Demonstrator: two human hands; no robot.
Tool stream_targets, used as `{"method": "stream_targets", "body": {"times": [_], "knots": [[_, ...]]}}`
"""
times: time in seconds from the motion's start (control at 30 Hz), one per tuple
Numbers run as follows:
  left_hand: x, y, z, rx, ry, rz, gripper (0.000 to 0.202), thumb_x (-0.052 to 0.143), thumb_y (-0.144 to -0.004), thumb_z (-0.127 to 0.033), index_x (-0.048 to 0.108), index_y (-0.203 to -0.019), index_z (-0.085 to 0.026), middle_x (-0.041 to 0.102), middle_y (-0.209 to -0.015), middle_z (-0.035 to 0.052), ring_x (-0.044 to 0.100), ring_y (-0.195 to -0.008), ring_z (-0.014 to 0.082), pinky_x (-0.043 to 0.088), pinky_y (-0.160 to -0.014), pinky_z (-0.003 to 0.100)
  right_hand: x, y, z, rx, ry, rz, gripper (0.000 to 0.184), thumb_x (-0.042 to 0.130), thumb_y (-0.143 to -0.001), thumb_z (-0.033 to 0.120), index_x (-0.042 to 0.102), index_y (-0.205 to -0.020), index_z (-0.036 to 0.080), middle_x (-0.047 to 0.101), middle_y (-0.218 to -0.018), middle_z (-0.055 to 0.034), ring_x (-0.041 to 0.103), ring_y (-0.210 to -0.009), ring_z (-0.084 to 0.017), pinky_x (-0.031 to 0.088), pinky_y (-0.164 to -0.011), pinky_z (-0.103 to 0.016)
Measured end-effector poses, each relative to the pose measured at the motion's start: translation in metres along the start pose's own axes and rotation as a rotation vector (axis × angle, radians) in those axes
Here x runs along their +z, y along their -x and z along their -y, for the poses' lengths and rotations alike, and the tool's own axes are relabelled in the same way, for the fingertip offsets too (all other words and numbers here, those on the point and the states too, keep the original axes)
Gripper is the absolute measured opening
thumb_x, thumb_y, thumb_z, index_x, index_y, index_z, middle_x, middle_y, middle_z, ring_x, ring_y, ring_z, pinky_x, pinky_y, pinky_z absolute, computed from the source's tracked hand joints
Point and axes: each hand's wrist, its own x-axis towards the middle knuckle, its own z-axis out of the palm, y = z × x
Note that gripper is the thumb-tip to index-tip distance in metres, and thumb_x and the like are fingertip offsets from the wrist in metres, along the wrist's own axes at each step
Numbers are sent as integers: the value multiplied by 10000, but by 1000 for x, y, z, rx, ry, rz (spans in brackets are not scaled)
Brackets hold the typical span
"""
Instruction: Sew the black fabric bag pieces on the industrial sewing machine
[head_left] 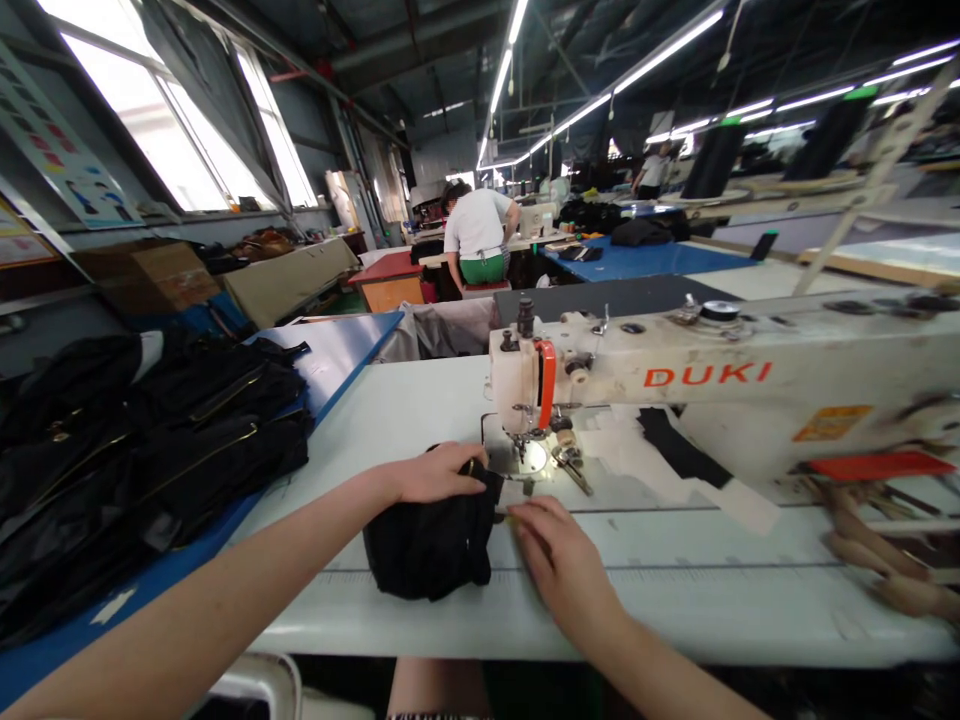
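A bunched piece of black fabric (431, 545) lies on the pale sewing table (345, 610), left of and in front of the needle area. My left hand (442, 473) rests over its upper edge, fingers curled and gripping the cloth near its right corner. Just right of the fabric is my right hand (559, 560), its thumb and fingertips pinched together. A small dark bit shows at those fingertips, too small to make out. Behind both hands stands the white sewing machine (720, 375), its lit needle plate (532, 457) a short way beyond my fingers.
Black garments with gold zippers (187, 420) are heaped on the blue table at left. White paper pieces (637, 460) and a black strip (679, 447) lie under the machine arm. A ruler strip (675, 575) runs along the front. A person (480, 225) bends over farther back.
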Motion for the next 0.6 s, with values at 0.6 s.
{"method": "stream_targets", "body": {"times": [0.6], "knots": [[30, -40, -6, -296, 100, 4, 201, 545, -767, -343, 558, -901, -195, 631, -955, 23, 570, -942, 235, 430, -815, 305, -29, -17, -12, -273, 797, 283, 168, 502, -893, 194, 604, -1026, 182, 549, -877, -53, 472, -886, -239, 352, -808, -381]]}}
